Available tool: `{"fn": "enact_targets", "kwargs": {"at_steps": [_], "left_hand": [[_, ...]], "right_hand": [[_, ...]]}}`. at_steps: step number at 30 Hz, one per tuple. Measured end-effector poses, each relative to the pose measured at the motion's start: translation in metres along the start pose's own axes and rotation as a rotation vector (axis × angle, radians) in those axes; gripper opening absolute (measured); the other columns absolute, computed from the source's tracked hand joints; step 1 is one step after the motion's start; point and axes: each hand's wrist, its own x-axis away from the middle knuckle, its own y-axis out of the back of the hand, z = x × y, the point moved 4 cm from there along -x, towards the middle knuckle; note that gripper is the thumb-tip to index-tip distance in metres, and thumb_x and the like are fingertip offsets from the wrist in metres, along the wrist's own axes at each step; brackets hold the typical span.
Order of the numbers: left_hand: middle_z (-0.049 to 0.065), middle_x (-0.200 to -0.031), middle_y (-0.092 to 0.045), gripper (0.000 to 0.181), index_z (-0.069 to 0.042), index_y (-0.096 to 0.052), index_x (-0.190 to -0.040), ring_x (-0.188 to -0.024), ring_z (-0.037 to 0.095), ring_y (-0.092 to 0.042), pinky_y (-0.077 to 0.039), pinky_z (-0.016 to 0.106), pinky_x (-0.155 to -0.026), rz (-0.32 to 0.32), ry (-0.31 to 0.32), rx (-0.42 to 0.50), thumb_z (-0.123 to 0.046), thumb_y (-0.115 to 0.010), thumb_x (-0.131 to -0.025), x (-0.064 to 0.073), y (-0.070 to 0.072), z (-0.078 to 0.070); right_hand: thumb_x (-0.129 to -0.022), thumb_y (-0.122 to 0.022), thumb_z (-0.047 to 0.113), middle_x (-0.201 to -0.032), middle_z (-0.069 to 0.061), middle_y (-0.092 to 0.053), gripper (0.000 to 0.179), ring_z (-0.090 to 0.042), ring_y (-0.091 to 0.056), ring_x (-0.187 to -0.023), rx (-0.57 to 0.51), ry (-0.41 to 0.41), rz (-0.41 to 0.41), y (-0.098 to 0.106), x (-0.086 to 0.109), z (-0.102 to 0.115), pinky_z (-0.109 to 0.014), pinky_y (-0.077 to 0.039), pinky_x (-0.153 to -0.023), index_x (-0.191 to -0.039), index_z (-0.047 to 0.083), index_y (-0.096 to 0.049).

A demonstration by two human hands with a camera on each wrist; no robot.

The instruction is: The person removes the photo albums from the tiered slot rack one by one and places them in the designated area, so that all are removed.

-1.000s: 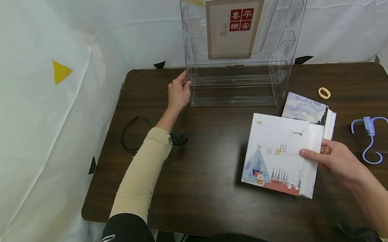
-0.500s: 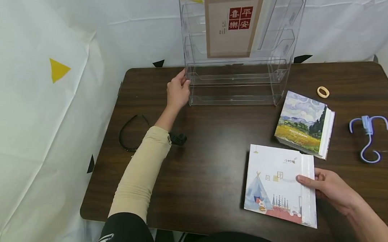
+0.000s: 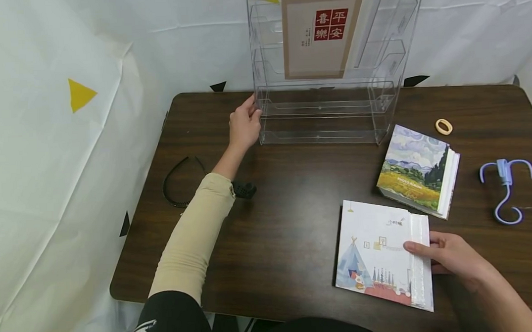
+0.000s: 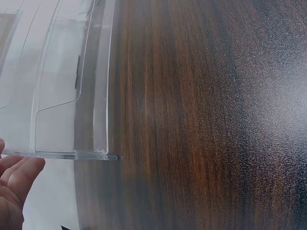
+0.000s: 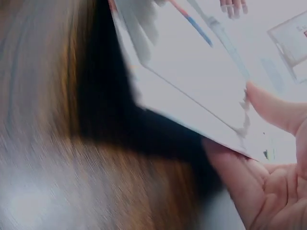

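Note:
My right hand [image 3: 457,256] pinches a white photo album [image 3: 377,260] by its right edge, thumb on the cover and fingers underneath. A teepee drawing decorates the cover. In the right wrist view the album [image 5: 192,72] is tilted over its dark shadow on the table. Up at the left side of a clear acrylic rack [image 3: 320,137], my left hand [image 3: 244,125] grips the side panel. The left wrist view shows my fingers [image 4: 24,177] at that panel's edge. Behind the white album lies another photo album [image 3: 413,172] with a painted landscape cover.
A thick beige book [image 3: 314,50] stands in the rack's upper tier. At the right lie a yellowish ring [image 3: 444,126] and a lilac folding hook hanger [image 3: 506,185]. A dark band [image 3: 166,182] lies left, partly behind my left forearm. White cloth [image 3: 189,40] hangs behind the brown table [image 3: 287,234].
My right hand has drawn the white album toward the table's front edge, off the landscape album, whose cover now shows; it barely moved in the last half second. My left hand stays at the rack.

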Motion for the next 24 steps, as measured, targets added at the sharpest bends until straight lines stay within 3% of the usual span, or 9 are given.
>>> {"fn": "enact_targets", "kwargs": {"at_steps": [8, 16, 20, 24], "left_hand": [[0.009, -0.123, -0.067, 0.045, -0.016, -0.051, -0.144, -0.111, 0.014, -0.064, -0.046, 0.033, -0.096, -0.006, -0.012, 0.002, -0.014, -0.058, -0.1, 0.002, 0.001, -0.003], [0.012, -0.123, -0.066, 0.046, -0.015, -0.051, -0.145, -0.11, 0.017, -0.064, -0.045, 0.037, -0.097, -0.003, -0.013, -0.002, -0.013, -0.058, -0.1, 0.003, 0.002, -0.003], [0.013, -0.122, -0.066, 0.045, -0.014, -0.051, -0.144, -0.111, 0.017, -0.064, -0.045, 0.037, -0.098, -0.001, -0.018, 0.016, -0.011, -0.058, -0.099, 0.003, 0.001, -0.004], [0.012, -0.123, -0.066, 0.045, -0.014, -0.051, -0.144, -0.111, 0.016, -0.064, -0.046, 0.036, -0.097, -0.004, -0.019, 0.019, -0.012, -0.058, -0.099, 0.003, 0.001, -0.004]], "right_hand": [[-0.09, -0.071, 0.04, -0.086, -0.012, -0.073, 0.062, -0.022, -0.07, -0.076, 0.25, -0.027, -0.129, 0.016, 0.009, 0.007, -0.036, -0.058, -0.066, -0.118, -0.014, -0.059], [-0.089, -0.071, 0.043, -0.087, -0.015, -0.073, 0.073, -0.024, -0.072, -0.076, 0.325, -0.018, -0.142, 0.023, 0.014, 0.014, -0.036, -0.057, -0.063, -0.125, -0.018, -0.053], [-0.09, -0.07, 0.044, -0.086, -0.012, -0.074, 0.071, -0.022, -0.071, -0.075, 0.415, 0.019, -0.157, 0.028, 0.014, 0.027, -0.033, -0.056, -0.061, -0.124, -0.016, -0.055], [-0.091, -0.07, 0.041, -0.084, -0.011, -0.074, 0.065, -0.024, -0.07, -0.073, 0.482, 0.144, -0.209, 0.034, 0.011, 0.052, -0.032, -0.054, -0.058, -0.123, -0.014, -0.057]]}}
